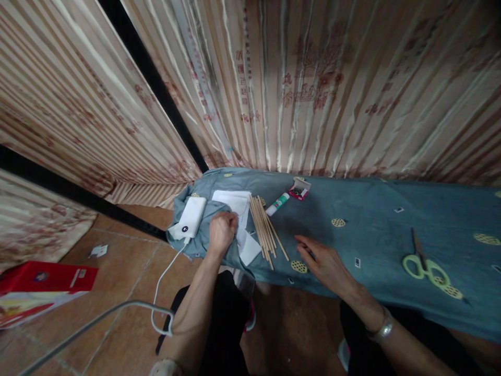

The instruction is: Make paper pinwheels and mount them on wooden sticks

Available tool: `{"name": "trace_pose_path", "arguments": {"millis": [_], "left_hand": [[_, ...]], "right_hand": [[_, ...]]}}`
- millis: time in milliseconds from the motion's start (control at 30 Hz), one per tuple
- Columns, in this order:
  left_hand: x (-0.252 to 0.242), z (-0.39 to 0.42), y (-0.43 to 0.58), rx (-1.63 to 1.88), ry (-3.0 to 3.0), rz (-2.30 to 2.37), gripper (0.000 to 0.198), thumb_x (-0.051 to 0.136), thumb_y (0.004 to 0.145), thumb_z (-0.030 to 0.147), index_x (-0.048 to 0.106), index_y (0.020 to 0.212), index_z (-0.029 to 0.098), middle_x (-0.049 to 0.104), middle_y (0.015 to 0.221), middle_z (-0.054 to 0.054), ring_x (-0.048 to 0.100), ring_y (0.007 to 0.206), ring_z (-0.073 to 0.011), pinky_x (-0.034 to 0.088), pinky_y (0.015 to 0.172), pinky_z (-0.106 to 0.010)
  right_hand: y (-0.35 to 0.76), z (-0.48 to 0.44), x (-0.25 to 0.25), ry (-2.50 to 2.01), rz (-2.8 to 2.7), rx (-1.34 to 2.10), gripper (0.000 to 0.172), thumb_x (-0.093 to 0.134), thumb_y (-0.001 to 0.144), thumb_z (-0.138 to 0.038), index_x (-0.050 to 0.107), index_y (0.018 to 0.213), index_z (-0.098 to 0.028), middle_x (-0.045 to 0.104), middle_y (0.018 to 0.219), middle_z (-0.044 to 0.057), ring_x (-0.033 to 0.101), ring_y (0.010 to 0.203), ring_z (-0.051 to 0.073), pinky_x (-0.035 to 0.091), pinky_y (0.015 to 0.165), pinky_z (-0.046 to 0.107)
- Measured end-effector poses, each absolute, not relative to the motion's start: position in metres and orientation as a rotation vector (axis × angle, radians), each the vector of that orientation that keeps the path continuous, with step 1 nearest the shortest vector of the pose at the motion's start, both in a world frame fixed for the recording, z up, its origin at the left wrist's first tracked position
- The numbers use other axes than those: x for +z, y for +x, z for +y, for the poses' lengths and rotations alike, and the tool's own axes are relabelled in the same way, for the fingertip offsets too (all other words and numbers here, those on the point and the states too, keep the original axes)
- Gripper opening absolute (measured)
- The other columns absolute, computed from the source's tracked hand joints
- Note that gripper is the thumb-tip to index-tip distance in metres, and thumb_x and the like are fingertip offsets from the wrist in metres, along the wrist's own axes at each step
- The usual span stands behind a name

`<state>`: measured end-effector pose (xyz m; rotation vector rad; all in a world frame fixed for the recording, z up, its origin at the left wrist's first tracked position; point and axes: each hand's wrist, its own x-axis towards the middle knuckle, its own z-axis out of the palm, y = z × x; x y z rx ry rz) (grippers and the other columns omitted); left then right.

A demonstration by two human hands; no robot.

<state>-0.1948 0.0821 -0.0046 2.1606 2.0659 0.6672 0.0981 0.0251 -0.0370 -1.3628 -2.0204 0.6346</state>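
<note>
My left hand (223, 231) is closed over the blue-green cloth, beside several white paper pieces (249, 247). Its curled fingers hide whatever may be in them. My right hand (323, 259) hovers or rests at the front of the cloth, fingers stretched out and holding nothing. Between the two hands lies a loose bundle of thin wooden sticks (264, 230). Behind the sticks are a glue stick (277, 204) and a small open red-and-white box (299, 189) with dark small items inside.
Green-handled scissors (426, 269) lie at the right on the cloth (371, 219). At the left end sits a white power bank (191, 216) with a cable (158, 292) hanging past my left arm. A red box (47, 287) stands on the tiled floor. Curtains and black poles (156, 83) border the back.
</note>
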Motion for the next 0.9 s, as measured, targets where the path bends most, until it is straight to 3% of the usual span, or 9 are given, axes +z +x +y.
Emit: {"name": "trace_pose_path", "arguments": {"millis": [300, 500, 600, 733, 800, 900], "left_hand": [[0.002, 0.085, -0.197, 0.899, 1.946, 2.033, 0.018, 0.062, 0.084, 0.025, 0.076, 0.075, 0.019, 0.076, 0.084, -0.006, 0.070, 0.086, -0.0224, 0.051, 0.079, -0.030], [0.020, 0.070, -0.173, 1.210, 2.051, 1.761, 0.020, 0.060, 0.090, 0.027, 0.078, 0.084, 0.019, 0.077, 0.089, -0.007, 0.069, 0.089, -0.0217, 0.051, 0.085, -0.032], [0.022, 0.051, -0.138, 1.168, 2.258, 1.483, 0.021, 0.057, 0.093, 0.028, 0.076, 0.089, 0.020, 0.076, 0.089, -0.007, 0.067, 0.085, -0.0200, 0.053, 0.081, -0.033], [0.011, 0.023, -0.086, 0.974, 2.454, 1.107, 0.024, 0.050, 0.097, 0.024, 0.073, 0.095, 0.018, 0.075, 0.092, -0.009, 0.064, 0.085, -0.0192, 0.052, 0.079, -0.033], [0.004, 0.010, -0.066, 0.880, 2.517, 1.002, 0.024, 0.049, 0.098, 0.024, 0.072, 0.098, 0.017, 0.074, 0.092, -0.009, 0.063, 0.087, -0.0195, 0.051, 0.080, -0.034], [-0.003, -0.002, -0.046, 0.769, 2.561, 0.872, 0.024, 0.048, 0.098, 0.025, 0.070, 0.099, 0.017, 0.072, 0.093, -0.009, 0.063, 0.092, -0.0197, 0.050, 0.084, -0.035]], "right_hand": [[0.097, 0.027, -0.038, -1.340, -2.015, 0.621, 0.035, 0.042, 0.095, -0.033, 0.067, 0.117, -0.020, 0.075, 0.113, 0.010, 0.073, 0.098, 0.024, 0.058, 0.090, 0.041], [0.097, 0.026, -0.029, -1.368, -1.939, 0.642, 0.038, 0.042, 0.097, -0.036, 0.061, 0.124, -0.019, 0.074, 0.111, 0.012, 0.073, 0.093, 0.025, 0.059, 0.089, 0.043], [0.106, 0.021, -0.023, -1.406, -1.843, 0.473, 0.043, 0.044, 0.097, -0.037, 0.050, 0.137, -0.024, 0.066, 0.127, 0.012, 0.068, 0.111, 0.027, 0.054, 0.098, 0.048], [0.128, 0.003, -0.017, -1.419, -1.902, 0.201, 0.058, 0.050, 0.095, -0.037, 0.035, 0.149, -0.023, 0.043, 0.152, 0.016, 0.042, 0.141, 0.032, 0.041, 0.111, 0.056], [0.139, -0.009, -0.017, -1.413, -1.993, 0.149, 0.054, 0.052, 0.094, -0.033, 0.040, 0.146, -0.023, 0.042, 0.153, 0.016, 0.040, 0.142, 0.032, 0.040, 0.111, 0.056], [0.151, -0.024, -0.021, -1.377, -2.099, 0.171, 0.033, 0.049, 0.094, -0.023, 0.060, 0.124, -0.021, 0.051, 0.146, 0.015, 0.049, 0.133, 0.032, 0.045, 0.105, 0.054]]}}
